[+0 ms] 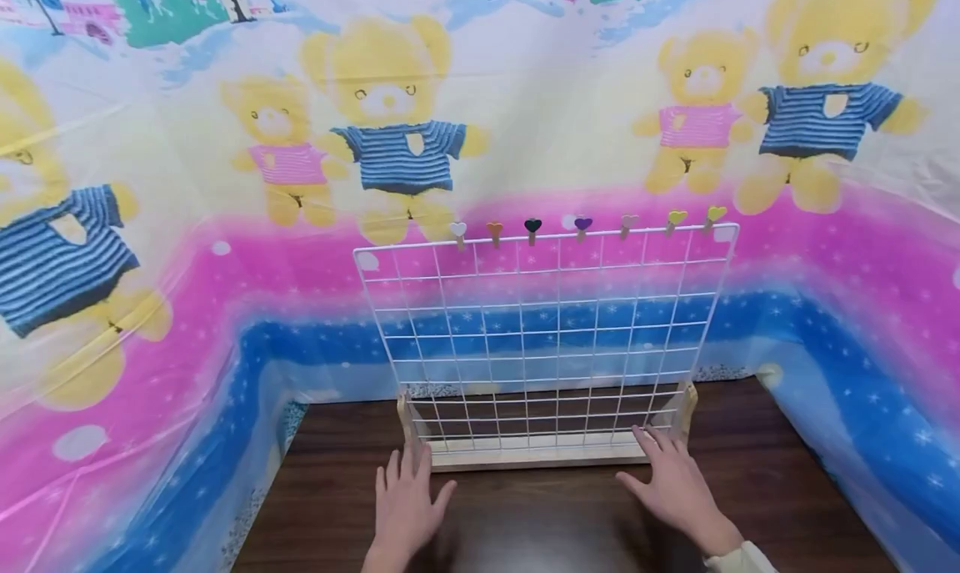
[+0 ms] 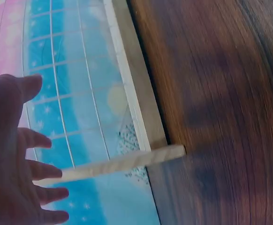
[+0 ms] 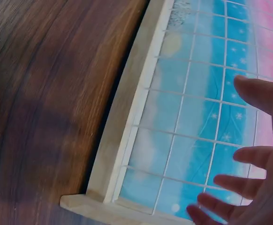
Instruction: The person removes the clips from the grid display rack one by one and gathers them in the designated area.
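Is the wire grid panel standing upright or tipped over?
Upright. The wire grid panel stands in its wooden base on the table, heart clips along its top edge.

Left hand (image 1: pixel 405 498): extended forward from the lower edge of the head view, palm down, fingers (image 1: pixel 406 466) straight and slightly spread, thumb angled out to the right, nothing held; the left wrist view shows the same hand (image 2: pixel 10 154) with the fingers (image 2: pixel 45 171) fanned apart. Right hand (image 1: pixel 675 485): extended forward and angled inward, palm down, fingers straight and spread, thumb out to the left, a pale sleeve cuff (image 1: pixel 738 559) at the wrist; the right wrist view shows it (image 3: pixel 254 187) open-fingered, gripping nothing.
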Available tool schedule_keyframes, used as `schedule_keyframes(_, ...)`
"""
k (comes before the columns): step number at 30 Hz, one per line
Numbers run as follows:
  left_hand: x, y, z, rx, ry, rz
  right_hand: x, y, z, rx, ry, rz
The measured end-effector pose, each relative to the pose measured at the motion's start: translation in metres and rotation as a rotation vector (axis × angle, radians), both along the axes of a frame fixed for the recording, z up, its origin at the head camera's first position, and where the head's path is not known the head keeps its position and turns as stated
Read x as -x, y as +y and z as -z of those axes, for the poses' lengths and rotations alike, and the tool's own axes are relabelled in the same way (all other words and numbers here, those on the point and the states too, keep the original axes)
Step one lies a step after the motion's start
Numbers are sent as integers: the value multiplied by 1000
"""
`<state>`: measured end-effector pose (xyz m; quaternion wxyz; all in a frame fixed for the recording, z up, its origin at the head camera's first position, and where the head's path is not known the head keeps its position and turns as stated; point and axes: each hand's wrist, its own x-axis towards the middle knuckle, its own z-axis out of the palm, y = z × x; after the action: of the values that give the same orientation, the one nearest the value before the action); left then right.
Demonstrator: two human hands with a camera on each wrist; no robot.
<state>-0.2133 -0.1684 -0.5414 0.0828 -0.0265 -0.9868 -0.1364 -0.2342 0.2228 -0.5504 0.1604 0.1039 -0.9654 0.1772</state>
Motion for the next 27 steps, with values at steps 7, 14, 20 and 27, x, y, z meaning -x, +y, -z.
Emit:
schedule_keyframes(7,11,-19,-19,-184,159,-27,5,-9,-22,173,11,-99)
schedule_keyframes(14,33,-39,-43,-324,185,-50,12,-20,-65,261,44,-184)
schedule_keyframes(20,53,-51,-59,-426,70,0,16,-32,-107,291,70,-261)
schedule_keyframes(27,72,-58,-62,-499,-1,102,23,-49,-150,283,100,-345)
